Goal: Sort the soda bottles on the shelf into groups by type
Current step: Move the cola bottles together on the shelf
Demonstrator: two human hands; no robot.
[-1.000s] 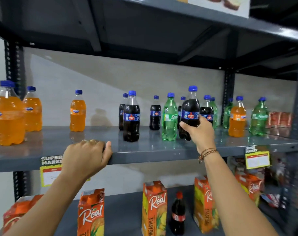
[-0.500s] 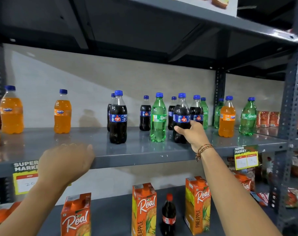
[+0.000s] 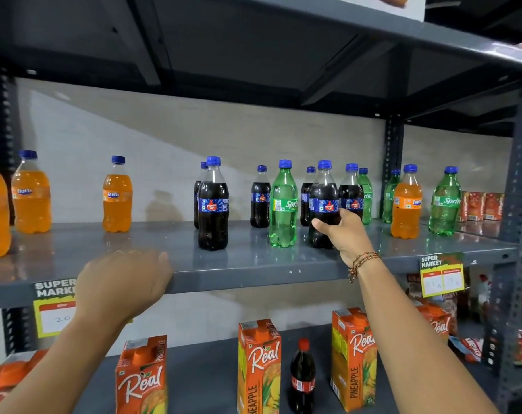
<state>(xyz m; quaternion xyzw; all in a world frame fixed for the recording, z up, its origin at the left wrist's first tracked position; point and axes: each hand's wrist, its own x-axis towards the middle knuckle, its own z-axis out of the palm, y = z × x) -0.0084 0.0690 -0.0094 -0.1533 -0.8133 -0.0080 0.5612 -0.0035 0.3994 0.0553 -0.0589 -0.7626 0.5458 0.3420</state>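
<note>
dark cola bottle (image 3: 323,204) is wrapped in the right hand (image 3: 343,234); left hand (image 3: 125,282) rests flat, holding nothing, on the shelf (image 3: 253,265). next, probably, carry it left past the green bottle (image 3: 283,204) (close by) to the other colas (image 3: 213,204).

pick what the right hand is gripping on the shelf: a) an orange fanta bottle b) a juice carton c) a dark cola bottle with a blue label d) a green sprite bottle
c, the right hand wraps the lower body of the dark cola bottle with the blue label, standing just right of a green Sprite bottle.
</note>
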